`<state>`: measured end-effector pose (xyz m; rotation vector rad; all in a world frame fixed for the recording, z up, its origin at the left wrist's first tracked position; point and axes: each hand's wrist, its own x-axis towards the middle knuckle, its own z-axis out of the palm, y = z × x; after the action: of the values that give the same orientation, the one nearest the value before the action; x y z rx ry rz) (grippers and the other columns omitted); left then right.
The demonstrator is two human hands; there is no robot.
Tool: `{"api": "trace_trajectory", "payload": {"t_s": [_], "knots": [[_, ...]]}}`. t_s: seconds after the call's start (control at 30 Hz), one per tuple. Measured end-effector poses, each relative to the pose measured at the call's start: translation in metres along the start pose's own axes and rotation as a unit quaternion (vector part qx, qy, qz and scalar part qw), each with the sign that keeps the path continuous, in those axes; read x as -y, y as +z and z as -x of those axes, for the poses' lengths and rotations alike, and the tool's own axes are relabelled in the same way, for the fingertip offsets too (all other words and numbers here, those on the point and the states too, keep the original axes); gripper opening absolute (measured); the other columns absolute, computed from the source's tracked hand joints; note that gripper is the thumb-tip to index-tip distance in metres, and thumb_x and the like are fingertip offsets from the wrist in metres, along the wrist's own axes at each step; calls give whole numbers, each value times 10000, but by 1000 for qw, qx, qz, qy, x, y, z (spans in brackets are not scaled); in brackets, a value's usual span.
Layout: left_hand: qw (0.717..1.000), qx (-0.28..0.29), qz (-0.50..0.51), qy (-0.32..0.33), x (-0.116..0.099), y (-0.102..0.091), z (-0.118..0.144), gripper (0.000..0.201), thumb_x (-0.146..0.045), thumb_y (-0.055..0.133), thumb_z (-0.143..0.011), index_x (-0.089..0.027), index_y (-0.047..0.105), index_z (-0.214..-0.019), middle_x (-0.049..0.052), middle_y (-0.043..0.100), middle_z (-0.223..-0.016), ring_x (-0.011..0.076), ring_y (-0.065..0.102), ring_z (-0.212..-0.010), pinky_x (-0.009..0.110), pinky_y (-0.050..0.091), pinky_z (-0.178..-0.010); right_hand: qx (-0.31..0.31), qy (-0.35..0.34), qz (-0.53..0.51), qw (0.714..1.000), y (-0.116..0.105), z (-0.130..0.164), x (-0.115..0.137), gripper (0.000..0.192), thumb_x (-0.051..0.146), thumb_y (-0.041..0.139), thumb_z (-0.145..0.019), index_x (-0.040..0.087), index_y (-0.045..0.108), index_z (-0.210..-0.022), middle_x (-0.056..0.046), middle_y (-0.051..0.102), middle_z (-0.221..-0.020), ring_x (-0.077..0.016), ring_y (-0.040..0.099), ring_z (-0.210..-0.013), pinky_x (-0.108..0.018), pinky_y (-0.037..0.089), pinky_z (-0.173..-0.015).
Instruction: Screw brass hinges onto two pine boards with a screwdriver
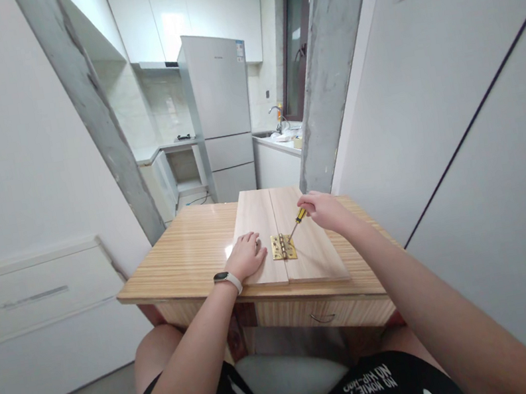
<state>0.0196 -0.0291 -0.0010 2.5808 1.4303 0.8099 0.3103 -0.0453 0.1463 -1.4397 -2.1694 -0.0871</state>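
Right hand (pixel 320 211) closed on yellow-and-black-handled metal screwdriver (pixel 301 215), tip at right leaf of brass-coloured rectangular hinge (pixel 283 246). Left hand (pixel 248 255) part-open, palm down, grips nothing, presses left pale wooden board (pixel 255 208). Hinge spans seam with right pale wooden board (pixel 314 259), near front edge of glossy striped-wood table (pixel 176 252).

Hinge (pixel 283 247) shows brassy gold. Screwdriver (pixel 301 215): handle is yellow with black, shaft (pixel 292 231) silvery. Both boards (pixel 314 261) are pale pinkish beige, faintly grained. Table (pixel 177 258) reads warmer — honey tan, finely striped. Wristband (pixel 233 281) is whitish, its display (pixel 220 277) dark. Shorts (pixel 367 368) are black — white lettering and patches. Refrigerator (pixel 219 90) is silver-grey; wall cabinets (pixel 172 17) are glossy white; pillars (pixel 72 81), mottled grey; window frame (pixel 291 103), dark brown.
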Motion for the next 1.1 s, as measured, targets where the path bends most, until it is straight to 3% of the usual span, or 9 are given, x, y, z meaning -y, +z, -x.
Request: {"api": "trace_trajectory", "payload": {"t_s": [0.23,0.5,0.63,0.77,0.87,1.1], "knots": [[1000,-8,4,-1,1,2,0,518,-415,548,-1005,-148,541,-1449,174,567,-1519,314,496,-1426,469,364,-1229,62,-39,-6,997,-7,-3,-9,274,65,584,-944,204,745,-1116,-78,761,-1109,-197,696,-979,-288,491,-887],[1000,-8,15,-1,2,3,0,521,-423,550,-1008,-153,540,-1453,184,558,-1521,324,490,-1434,486,354,-1233,97,-24,67,993,-12,-11,-9,179,148,636,-947,223,767,-1044,-66,787,-1054,-204,700,-942,-270,471,-810],[1000,-6,8,0,1,4,-1,528,-424,547,-1010,-148,533,-1460,184,559,-1518,321,492,-1432,474,351,-1233,119,17,113,986,-14,-17,-4,158,235,634,-975,220,785,-1019,-82,795,-983,-217,705,-886,-278,461,-751],[1000,-8,-1,5,1,3,-1,535,-427,541,-1014,-136,529,-1463,185,566,-1508,325,496,-1423,467,360,-1225,119,34,140,982,-13,-23,-1,188,297,641,-984,199,801,-984,-126,796,-1019,-248,712,-928,-301,477,-784],[1000,-9,0,7,1,3,-1,530,-421,537,-1015,-134,529,-1461,185,569,-1505,326,499,-1419,469,365,-1222,112,30,128,985,-11,-24,0,188,285,630,-990,200,797,-969,-121,792,-991,-246,711,-915,-303,486,-801],[1000,-11,8,2,1,3,-1,530,-420,538,-1014,-139,528,-1463,184,563,-1513,327,500,-1418,478,364,-1226,96,-24,8,995,-4,-11,-1,263,63,537,-954,186,748,-1052,-76,753,-1075,-148,699,-803,-253,501,-807]]}}
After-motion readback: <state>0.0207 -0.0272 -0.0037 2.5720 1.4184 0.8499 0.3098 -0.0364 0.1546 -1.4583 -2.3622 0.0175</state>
